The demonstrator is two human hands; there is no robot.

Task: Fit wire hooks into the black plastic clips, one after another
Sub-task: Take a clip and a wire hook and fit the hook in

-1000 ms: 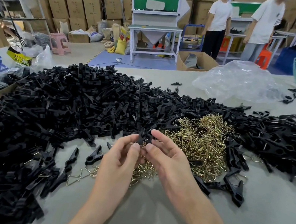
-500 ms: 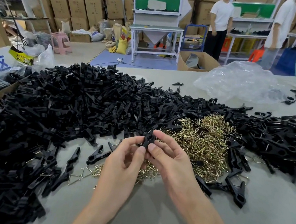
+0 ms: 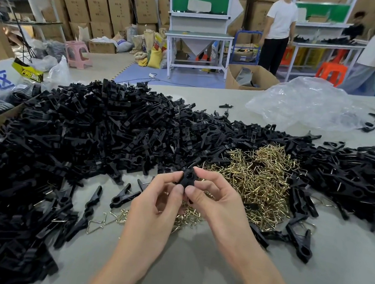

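Left grip [image 3: 155,200] and right grip [image 3: 219,200] both pinching one black clip [image 3: 187,178] at the fingertips, above the tabletop [image 3: 209,279], long axis seemingly pointing away. Hook already seated or not: impossible to tell. Brass wire hooks [image 3: 256,176] heaped just beyond, nearer the right grip; loose clips [image 3: 84,138] banked left.

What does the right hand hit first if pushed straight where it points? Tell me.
Likely the left hand, facing it across the small black plastic clip both pinch; beyond, the black clip heap.
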